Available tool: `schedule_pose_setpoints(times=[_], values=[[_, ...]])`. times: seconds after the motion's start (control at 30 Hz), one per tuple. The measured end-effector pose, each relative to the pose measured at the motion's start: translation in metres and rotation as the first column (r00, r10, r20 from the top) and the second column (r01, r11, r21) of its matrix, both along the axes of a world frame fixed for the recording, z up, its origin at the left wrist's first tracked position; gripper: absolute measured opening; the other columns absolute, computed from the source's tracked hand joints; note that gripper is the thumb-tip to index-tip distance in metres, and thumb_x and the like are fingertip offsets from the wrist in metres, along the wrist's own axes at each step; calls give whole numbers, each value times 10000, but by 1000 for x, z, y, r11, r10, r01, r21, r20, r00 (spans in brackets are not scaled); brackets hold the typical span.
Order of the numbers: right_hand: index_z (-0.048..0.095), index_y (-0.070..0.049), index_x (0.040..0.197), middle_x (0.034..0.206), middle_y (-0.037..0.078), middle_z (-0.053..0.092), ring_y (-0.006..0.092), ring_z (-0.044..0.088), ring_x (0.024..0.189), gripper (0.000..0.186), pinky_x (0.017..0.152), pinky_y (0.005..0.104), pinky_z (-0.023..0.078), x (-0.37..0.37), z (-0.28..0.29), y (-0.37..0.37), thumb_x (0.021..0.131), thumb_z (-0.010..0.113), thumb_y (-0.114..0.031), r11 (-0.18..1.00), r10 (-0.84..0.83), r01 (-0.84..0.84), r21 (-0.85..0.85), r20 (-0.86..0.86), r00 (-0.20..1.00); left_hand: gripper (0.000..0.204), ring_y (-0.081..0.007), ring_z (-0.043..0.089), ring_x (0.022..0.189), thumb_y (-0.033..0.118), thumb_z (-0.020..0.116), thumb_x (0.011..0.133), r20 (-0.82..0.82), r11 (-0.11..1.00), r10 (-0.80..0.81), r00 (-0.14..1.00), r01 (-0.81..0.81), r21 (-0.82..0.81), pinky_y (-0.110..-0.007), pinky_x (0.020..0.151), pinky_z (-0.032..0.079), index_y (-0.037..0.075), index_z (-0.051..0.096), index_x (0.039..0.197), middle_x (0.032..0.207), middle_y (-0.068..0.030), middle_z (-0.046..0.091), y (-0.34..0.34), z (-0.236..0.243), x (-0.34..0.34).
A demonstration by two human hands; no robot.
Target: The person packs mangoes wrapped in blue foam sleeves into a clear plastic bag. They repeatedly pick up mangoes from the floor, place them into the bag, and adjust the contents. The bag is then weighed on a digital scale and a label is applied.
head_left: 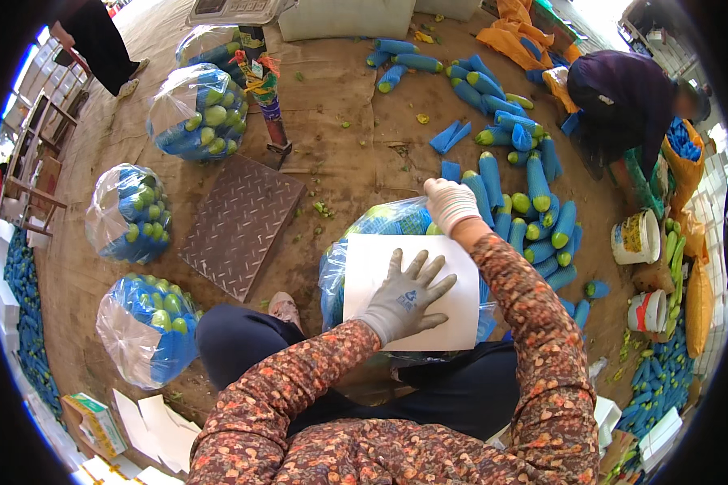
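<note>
My left hand (pixel 408 299), in a grey work glove, lies flat with fingers spread on a white sheet (pixel 453 323) of card or paper. The sheet covers much of a clear plastic bag (pixel 332 271) between my legs. Zucchini in blue net sleeves show through the bag around the sheet's edges. At the bag's far right rim, my right hand (pixel 451 204), in a pale glove, is closed on the plastic; its fingertips are partly hidden. Just beyond it lies a loose pile of blue-sleeved zucchini (pixel 537 182), green ends showing.
Filled bags of zucchini (pixel 198 113) stand along the left. A floor scale with a ridged metal plate (pixel 243 226) and post (pixel 271 121) lies ahead-left. At the right are a bending person (pixel 623 97), white buckets (pixel 635 237) and an orange sack (pixel 698 311). White card (pixel 158 424) lies lower left.
</note>
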State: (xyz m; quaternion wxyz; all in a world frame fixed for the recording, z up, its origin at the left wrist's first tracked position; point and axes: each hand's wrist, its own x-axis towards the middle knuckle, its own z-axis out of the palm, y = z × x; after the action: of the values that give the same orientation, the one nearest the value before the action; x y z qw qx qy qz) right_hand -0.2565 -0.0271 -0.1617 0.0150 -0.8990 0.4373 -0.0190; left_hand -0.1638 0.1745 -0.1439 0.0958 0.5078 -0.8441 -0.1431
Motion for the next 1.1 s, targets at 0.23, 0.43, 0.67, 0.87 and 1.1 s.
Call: schedule_pose_setpoints(times=[0.23,0.43,0.67,0.87,1.1], values=[[675,-59,1111,934,56,705,149,692,900,173,849,286,564,-45,47,-15,1033,591,-188,646,-603,-479,595,782,158,750,-391,315,1512,637,556,947,-57,1000,10,998,-10,3,-693,1194,169,221,430,1558,1629,-153,364,0,-4,1],[483,-44,1457,1463,221,528,372,502,1367,634,1141,400,434,-47,21,8,857,682,-86,936,127,-214,279,301,945,748,-396,342,1489,628,567,944,-76,998,20,997,-25,-61,-681,1197,184,219,432,1556,1610,-156,388,2,-6,0],[659,-11,1215,1072,49,726,144,661,1042,215,982,283,509,6,-7,9,1047,602,-133,646,-445,-565,514,854,269,766,-373,371,1473,622,643,893,-67,999,28,997,-30,-31,-678,1184,220,214,472,1518,1569,-140,438,-6,-3,8],[649,-18,1250,1196,87,709,147,628,1139,242,1033,313,498,5,21,23,1045,620,-142,608,-357,-545,577,812,461,769,-387,365,1478,619,646,889,-24,997,61,998,-62,-49,-698,1175,213,206,477,1516,1560,-151,451,-5,4,3],[669,-18,1116,1046,116,746,180,699,968,233,919,327,555,10,20,23,1083,567,-225,569,-551,-652,501,821,150,781,-384,324,1512,675,559,926,44,999,40,998,-41,20,-697,1189,189,231,436,1557,1616,-133,398,-6,9,4]])
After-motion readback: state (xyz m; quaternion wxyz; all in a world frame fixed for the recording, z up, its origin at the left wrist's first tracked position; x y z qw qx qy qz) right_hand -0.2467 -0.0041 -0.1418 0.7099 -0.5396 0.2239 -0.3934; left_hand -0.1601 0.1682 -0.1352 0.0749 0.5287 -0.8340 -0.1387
